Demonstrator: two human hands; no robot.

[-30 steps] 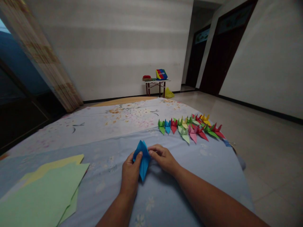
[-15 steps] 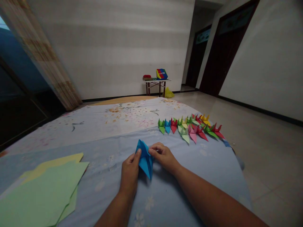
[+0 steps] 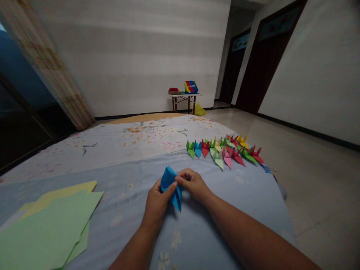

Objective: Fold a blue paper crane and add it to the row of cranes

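Pointed blue folded-paper piece (image 3: 168, 176) is being pinched by left hand (image 3: 157, 198) and right hand (image 3: 195, 184)
Tearing is being risked by any uneven tugging

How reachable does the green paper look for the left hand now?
Probably yes: only tablecloth lies between the left hand and the green paper, but that hand would first have to release the blue paper.
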